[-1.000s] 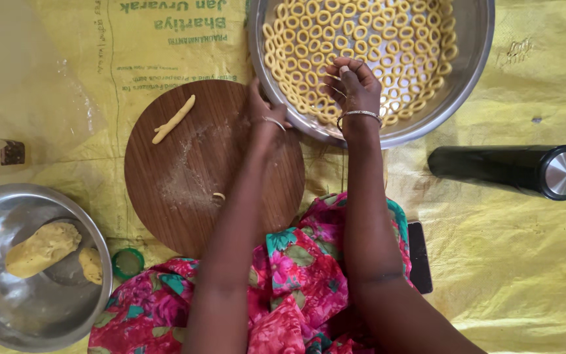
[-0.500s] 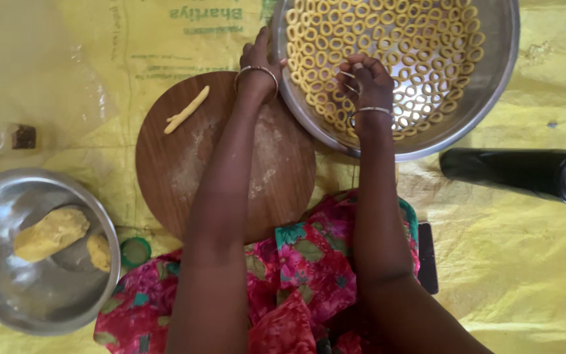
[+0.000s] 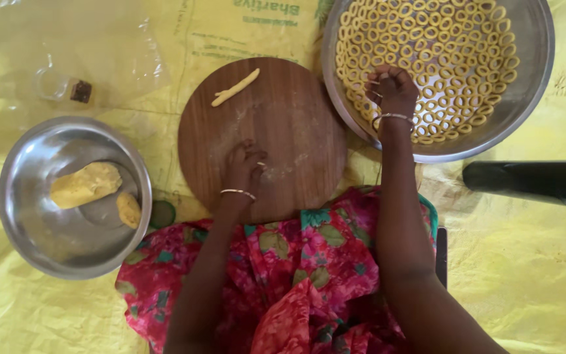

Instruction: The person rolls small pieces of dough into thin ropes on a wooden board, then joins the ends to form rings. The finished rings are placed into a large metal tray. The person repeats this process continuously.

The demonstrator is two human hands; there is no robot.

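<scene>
The work is laid out on the floor, on a wide yellow plastic sheet (image 3: 545, 275) that is creased and printed in green near the top edge; nothing of the room beyond it shows. The person sits with a pink floral garment (image 3: 296, 275) spread over the lap. In the middle lies a round wooden board (image 3: 296, 111), dusted pale in patches, with one short rolled dough strip (image 3: 235, 87) lying near its far left edge. The left hand (image 3: 244, 169) rests on the near part of the board, fingers curled loosely against the wood; whether it holds a bit of dough under them cannot be told. The right hand (image 3: 391, 92) reaches into the large steel bowl (image 3: 532, 85) at the upper right, fingertips pinched together over the dough rings (image 3: 453, 46), which lie in a single crowded layer across the bowl's bottom; a small ring seems to be caught in the pinch, though it is too small to be sure. Both wrists wear thin bangles. To the left, well apart from the board, a smaller steel bowl (image 3: 27, 223) holds two lumps of yellow dough (image 3: 86, 185). A black cylinder (image 3: 525, 182) lies on its side at the right, near the big bowl, and a clear plastic bag (image 3: 99, 59) sits crumpled at the upper left.
</scene>
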